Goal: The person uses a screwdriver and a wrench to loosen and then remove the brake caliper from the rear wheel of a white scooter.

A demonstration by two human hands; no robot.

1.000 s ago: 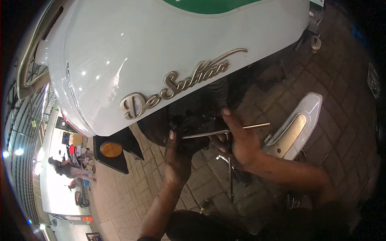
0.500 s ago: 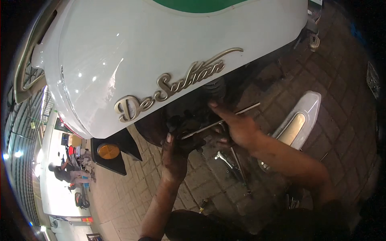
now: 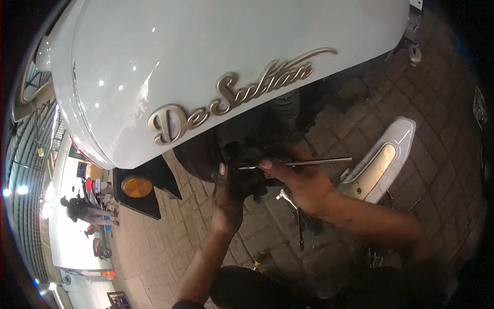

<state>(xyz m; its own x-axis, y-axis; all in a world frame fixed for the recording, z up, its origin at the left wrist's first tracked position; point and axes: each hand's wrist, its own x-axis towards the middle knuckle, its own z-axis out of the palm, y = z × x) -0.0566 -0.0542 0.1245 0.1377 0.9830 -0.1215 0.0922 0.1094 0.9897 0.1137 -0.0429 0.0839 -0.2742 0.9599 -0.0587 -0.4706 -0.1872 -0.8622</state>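
Note:
My right hand [image 3: 303,183] pinches a thin metal rod [image 3: 324,161] between thumb and fingers. It lies nearly level, and its left end meets a dark mechanical part [image 3: 247,180] under the white body panel [image 3: 206,56] of a scooter. My left hand [image 3: 226,206] is cupped against that part from below, thumb up beside the rod's end; its other fingers are mostly hidden. Shadow hides the detail of the dark part. Below my right hand, a shiny metal tool [image 3: 286,198] and a slender dark rod [image 3: 300,232] lie on the paving.
A white trim cover with a gold inlay [image 3: 378,172] lies on the paving [image 3: 278,242] to the right. An orange reflector [image 3: 137,187] on a black bracket hangs under the panel at left. Far left, a person [image 3: 82,208] bends near other motorbikes.
The rod has swung from a slant to nearly level. My right hand's forefinger has drawn back from the dark area, and its thumb now presses on the rod. The view has shifted slightly.

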